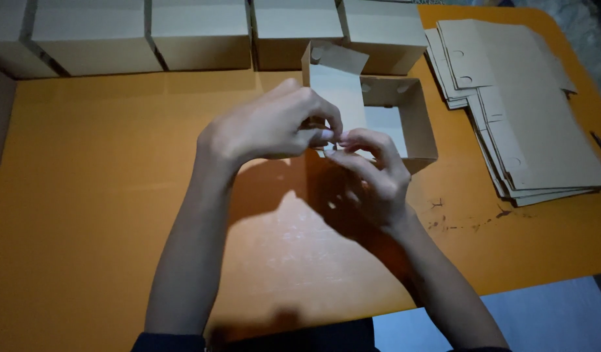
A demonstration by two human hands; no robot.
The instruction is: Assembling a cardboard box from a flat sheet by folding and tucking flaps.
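Fingertips of left hand (pixel 274 124) and right hand (pixel 372 169) pinched shut on near flap of box (pixel 405 124).

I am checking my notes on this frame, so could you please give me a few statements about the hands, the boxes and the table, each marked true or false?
1. Both the left hand and the right hand are at the near edge of the open cardboard box. True.
2. The table is blue. False: it is orange.
3. A stack of flat cardboard blanks lies to the right of the open cardboard box. True.
4. The open cardboard box has its lid closed. False: the lid flap stands up and the inside shows.
5. A row of assembled boxes lines the far edge of the table. True.
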